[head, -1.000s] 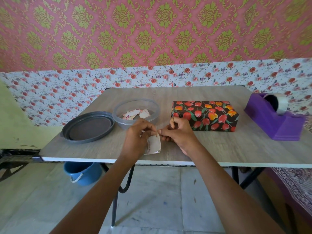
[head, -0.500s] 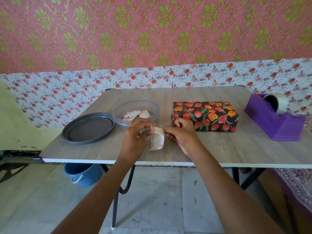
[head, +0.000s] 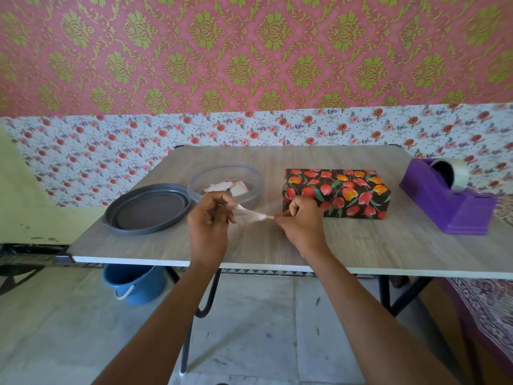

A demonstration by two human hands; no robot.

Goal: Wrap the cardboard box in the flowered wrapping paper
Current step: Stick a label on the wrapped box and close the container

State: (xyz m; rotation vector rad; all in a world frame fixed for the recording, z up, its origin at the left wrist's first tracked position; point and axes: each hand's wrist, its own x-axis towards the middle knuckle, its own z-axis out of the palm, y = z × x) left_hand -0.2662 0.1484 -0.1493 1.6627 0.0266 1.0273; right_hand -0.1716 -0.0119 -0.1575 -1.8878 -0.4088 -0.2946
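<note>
The box, covered in dark paper printed with red and orange tulips, lies on the wooden table right of centre. Just in front of its left end, my left hand and my right hand each pinch one end of a small pale paper label, blurred and stretched between them above the table. My right hand's knuckles overlap the box's near left corner in view.
A clear plastic bowl holding more labels stands behind my left hand, with its grey lid to the left. A purple tape dispenser sits at the right. A blue bucket is under the table.
My hands have moved apart and the label, which hung down between them, is now pulled out flat and sideways. The box has not moved.
</note>
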